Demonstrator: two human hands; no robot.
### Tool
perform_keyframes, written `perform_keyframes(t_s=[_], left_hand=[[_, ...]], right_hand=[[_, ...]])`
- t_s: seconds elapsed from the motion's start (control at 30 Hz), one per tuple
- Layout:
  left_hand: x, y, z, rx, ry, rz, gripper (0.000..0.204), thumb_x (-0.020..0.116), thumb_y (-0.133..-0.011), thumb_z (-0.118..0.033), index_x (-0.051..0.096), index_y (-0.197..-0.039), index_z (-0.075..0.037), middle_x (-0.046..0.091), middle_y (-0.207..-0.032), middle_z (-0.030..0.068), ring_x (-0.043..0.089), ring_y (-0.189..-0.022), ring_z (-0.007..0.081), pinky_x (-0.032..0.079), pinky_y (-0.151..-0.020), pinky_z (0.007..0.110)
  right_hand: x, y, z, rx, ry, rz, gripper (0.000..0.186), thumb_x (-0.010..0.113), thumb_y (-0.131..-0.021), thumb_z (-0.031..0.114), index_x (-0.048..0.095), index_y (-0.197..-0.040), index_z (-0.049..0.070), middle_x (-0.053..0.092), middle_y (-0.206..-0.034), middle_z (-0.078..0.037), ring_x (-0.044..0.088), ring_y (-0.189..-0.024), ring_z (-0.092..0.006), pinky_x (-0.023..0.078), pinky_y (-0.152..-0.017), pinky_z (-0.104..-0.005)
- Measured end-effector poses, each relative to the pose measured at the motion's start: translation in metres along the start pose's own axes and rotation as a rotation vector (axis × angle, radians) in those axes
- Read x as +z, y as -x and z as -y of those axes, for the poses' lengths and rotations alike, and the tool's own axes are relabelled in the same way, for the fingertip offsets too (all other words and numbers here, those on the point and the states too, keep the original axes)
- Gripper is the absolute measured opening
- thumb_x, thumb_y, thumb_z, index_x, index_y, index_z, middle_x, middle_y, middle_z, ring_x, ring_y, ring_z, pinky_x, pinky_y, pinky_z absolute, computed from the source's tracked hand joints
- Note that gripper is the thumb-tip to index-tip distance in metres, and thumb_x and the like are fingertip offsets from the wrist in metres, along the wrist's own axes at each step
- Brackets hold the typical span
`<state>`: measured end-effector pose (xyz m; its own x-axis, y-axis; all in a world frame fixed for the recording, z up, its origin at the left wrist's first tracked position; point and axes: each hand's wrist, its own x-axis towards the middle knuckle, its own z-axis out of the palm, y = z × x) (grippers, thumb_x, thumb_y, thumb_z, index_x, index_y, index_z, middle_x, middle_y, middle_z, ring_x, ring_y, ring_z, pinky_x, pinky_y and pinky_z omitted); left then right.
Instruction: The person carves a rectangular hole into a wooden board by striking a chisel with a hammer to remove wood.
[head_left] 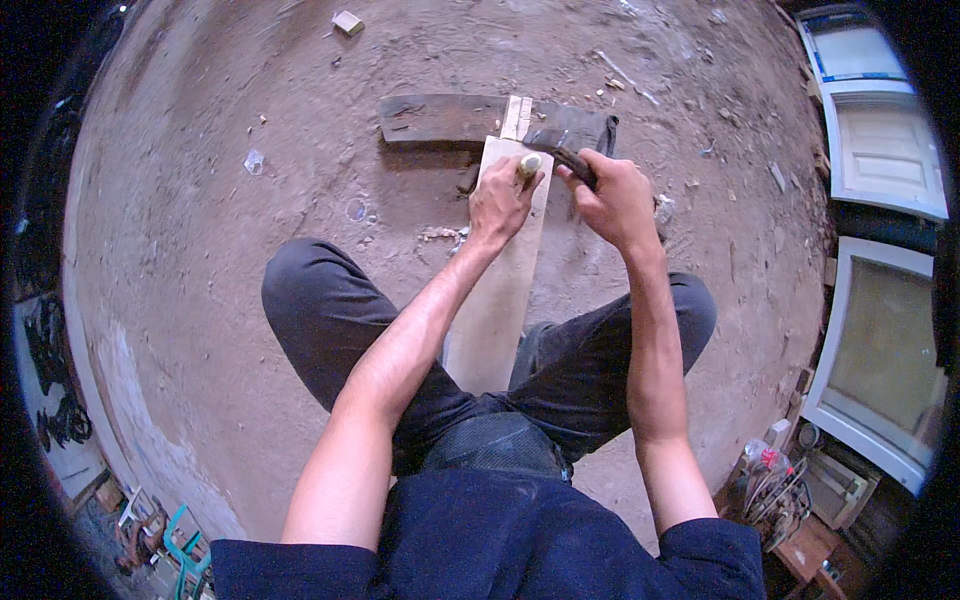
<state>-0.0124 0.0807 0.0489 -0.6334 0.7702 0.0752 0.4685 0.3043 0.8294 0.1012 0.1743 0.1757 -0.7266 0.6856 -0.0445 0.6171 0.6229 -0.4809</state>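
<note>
A pale wooden plank (495,290) runs away from me between my bent knees. Its far end rests by a dark, weathered wooden beam (430,118) lying crosswise on the ground. My left hand (500,205) is closed around what looks like a chisel (530,163), stood on the plank with the round butt of its handle facing up. The blade is hidden by the hand. In my right hand (617,200) is the dark handle of a hammer (573,163). The hammer's dark head lies just beyond the chisel's butt; whether they touch I cannot tell.
Bare earth floor (200,250) with scattered wood chips and litter surrounds me. White-framed panels (880,330) lean along the right side. A cluttered heap of tools (775,500) sits at the lower right; a green frame-like tool (183,550) is at the lower left.
</note>
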Motion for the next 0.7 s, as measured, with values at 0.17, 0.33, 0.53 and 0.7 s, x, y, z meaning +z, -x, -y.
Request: perform_keyframes(t_s=[0.17, 0.33, 0.53, 0.7], left_hand=[[0.003, 0.004, 0.006, -0.013, -0.065, 0.076, 0.029, 0.067, -0.086, -0.033, 0.062, -0.096, -0.005, 0.063, -0.092, 0.013, 0.062, -0.089, 0.0352, 0.05, -0.072, 0.046], [-0.001, 0.004, 0.002, -0.002, -0.017, 0.005, 0.029, 0.067, -0.087, -0.033, 0.061, -0.092, -0.004, 0.062, -0.091, 0.0138, 0.062, -0.088, 0.0352, 0.049, -0.073, 0.047], [-0.006, 0.001, -0.012, -0.12, -0.071, 0.116, 0.029, 0.066, -0.087, -0.033, 0.062, -0.093, -0.004, 0.063, -0.091, 0.0138, 0.062, -0.088, 0.0348, 0.049, -0.073, 0.046], [0.002, 0.006, 0.006, -0.018, -0.015, 0.092, 0.031, 0.065, -0.088, -0.034, 0.062, -0.093, -0.004, 0.063, -0.091, 0.0138, 0.062, -0.087, 0.0347, 0.049, -0.073, 0.046]], right_hand=[[0.017, -0.001, -0.009, 0.01, 0.158, 0.107, 0.021, 0.064, -0.081, 0.027, 0.066, -0.085, 0.006, 0.065, -0.073, -0.018, 0.064, -0.071, -0.0392, 0.05, -0.065, -0.0475], [0.013, -0.001, -0.01, -0.02, 0.152, -0.012, 0.023, 0.065, -0.082, 0.029, 0.066, -0.082, 0.007, 0.063, -0.068, -0.017, 0.064, -0.068, -0.0369, 0.048, -0.061, -0.0449], [0.009, -0.001, -0.009, 0.021, -0.001, 0.042, 0.024, 0.064, -0.083, 0.031, 0.066, -0.088, 0.008, 0.063, -0.069, -0.017, 0.064, -0.068, -0.0352, 0.048, -0.06, -0.043], [0.012, -0.002, -0.004, 0.075, 0.169, 0.118, 0.022, 0.063, -0.082, 0.028, 0.066, -0.088, 0.006, 0.066, -0.079, -0.019, 0.065, -0.079, -0.0383, 0.051, -0.07, -0.0481]])
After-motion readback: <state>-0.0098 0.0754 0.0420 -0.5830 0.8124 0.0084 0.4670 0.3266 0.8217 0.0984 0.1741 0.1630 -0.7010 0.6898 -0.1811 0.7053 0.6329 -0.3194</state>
